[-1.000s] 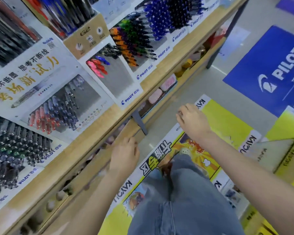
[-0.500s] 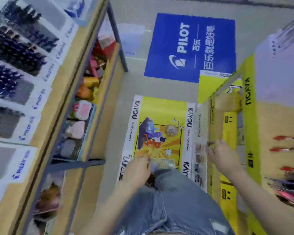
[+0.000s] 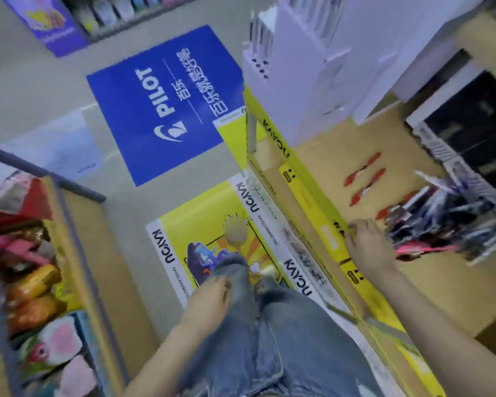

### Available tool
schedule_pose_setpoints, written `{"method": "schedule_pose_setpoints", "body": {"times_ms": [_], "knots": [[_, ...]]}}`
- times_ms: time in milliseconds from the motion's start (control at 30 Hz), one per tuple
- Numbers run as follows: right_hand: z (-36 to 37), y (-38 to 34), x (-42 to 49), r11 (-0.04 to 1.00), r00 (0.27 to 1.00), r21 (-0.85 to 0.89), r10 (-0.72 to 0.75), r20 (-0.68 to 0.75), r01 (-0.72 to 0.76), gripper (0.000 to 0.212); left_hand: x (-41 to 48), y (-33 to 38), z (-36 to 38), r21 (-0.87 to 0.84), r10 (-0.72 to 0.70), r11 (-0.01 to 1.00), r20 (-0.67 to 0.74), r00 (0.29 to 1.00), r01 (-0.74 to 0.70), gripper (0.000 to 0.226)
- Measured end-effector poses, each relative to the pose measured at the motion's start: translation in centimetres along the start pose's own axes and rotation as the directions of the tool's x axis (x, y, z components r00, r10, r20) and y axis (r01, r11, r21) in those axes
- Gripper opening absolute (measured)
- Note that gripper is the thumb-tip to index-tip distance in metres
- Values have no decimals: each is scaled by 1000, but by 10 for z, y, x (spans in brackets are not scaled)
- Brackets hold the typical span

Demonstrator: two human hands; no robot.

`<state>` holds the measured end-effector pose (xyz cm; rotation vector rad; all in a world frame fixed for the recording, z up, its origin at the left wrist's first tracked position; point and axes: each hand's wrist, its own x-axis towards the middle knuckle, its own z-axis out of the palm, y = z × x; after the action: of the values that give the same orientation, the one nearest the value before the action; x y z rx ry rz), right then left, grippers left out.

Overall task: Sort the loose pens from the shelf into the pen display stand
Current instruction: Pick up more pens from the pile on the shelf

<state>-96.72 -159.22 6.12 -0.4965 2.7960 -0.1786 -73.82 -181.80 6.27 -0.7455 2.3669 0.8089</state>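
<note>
Here, seen from above, a person in jeans (image 3: 255,345) stands in a shop aisle. The left hand (image 3: 209,299) hangs against the thigh, fingers loosely curled and holding nothing. The right hand (image 3: 367,245) reaches to the front edge of the wooden shelf (image 3: 312,167) on the right, knuckles up and fingers bent down over the yellow strip (image 3: 312,202) that runs along that edge. Motion blur hides whether it grips anything. Just beside that hand, on the shelf top, lies a loose pile of pens (image 3: 447,219), dark and pale barrels jumbled together, with a pink pen (image 3: 424,249) sticking out at the near side. A little farther along the wood, several red pens (image 3: 365,176) lie apart from the pile, side by side and roughly parallel. Beyond them, at the far end of the same shelf, rises the white stand (image 3: 312,67), stepped in tiers, with a few dark pens upright in slots at its left corner. On the grey floor between the shelves, a yellow sticker (image 3: 201,224) marked KAYOU lies under the person's feet, and a blue sticker (image 3: 166,101) marked PILOT lies past it. At the left, a lower shelf holds a row of soft toys (image 3: 38,282) in pink, orange and red.
</note>
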Motion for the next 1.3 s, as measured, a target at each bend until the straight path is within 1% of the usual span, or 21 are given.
{"method": "schedule_pose_setpoints", "body": {"times_ms": [100, 167, 267, 333, 400, 533, 600, 633, 667, 733, 800, 867, 933, 1033, 1133, 1233, 1300], "knots": [[7, 1, -13, 994, 995, 56, 97, -7, -97, 25, 24, -10, -28, 116, 36, 993, 21, 999, -39, 25], [11, 2, -23, 983, 987, 93, 159, -28, -156, 24, 49, -12, -46, 193, 105, 975, 21, 994, -107, 31], [18, 6, -37, 961, 968, 121, 250, -4, -247, 27, 86, 4, -69, 305, 192, 934, 16, 981, -188, 24], [23, 11, -48, 942, 952, 139, 306, 22, -306, 30, 105, 27, -78, 348, 280, 898, 16, 960, -267, 24], [24, 20, -60, 918, 933, 173, 358, 26, -357, 28, 120, 59, -81, 369, 379, 857, 24, 925, -361, 25], [18, 41, -77, 844, 878, 311, 475, -54, -437, 22, 142, 137, -71, 403, 571, 733, 76, 818, -549, 26], [13, 57, -78, 824, 855, 341, 509, -97, -452, 22, 151, 177, -60, 416, 634, 676, 93, 768, -609, 27], [12, 68, -77, 812, 843, 352, 528, -102, -465, 24, 156, 198, -54, 413, 652, 665, 86, 753, -623, 28], [10, 78, -75, 791, 828, 364, 554, -86, -492, 27, 162, 217, -49, 406, 657, 668, 72, 750, -624, 32], [8, 97, -67, 740, 798, 387, 603, -21, -549, 36, 177, 249, -39, 398, 636, 697, 40, 771, -596, 40], [4, 109, -54, 666, 758, 443, 650, 49, -600, 44, 196, 273, -29, 397, 580, 744, 17, 815, -538, 48], [-1, 114, -38, 565, 714, 537, 692, 104, -626, 53, 210, 290, -20, 395, 493, 797, 11, 870, -457, 58], [-3, 115, -22, 496, 688, 609, 716, 117, -619, 58, 216, 303, -11, 380, 441, 828, 14, 898, -413, 68], [-2, 114, 0, 459, 679, 645, 723, 128, -611, 60, 209, 323, 7, 325, 439, 845, 35, 898, -425, 79], [-6, 113, 15, 364, 649, 698, 737, 189, -617, 67, 195, 341, 29, 288, 476, 832, 71, 877, -475, 88], [-8, 115, 21, 297, 625, 750, 756, 195, -592, 73, 185, 354, 52, 281, 517, 807, 93, 851, -520, 86], [-6, 119, 22, 245, 610, 789, 768, 198, -564, 67, 184, 358, 62, 246, 521, 817, 73, 850, -522, 85]]}}
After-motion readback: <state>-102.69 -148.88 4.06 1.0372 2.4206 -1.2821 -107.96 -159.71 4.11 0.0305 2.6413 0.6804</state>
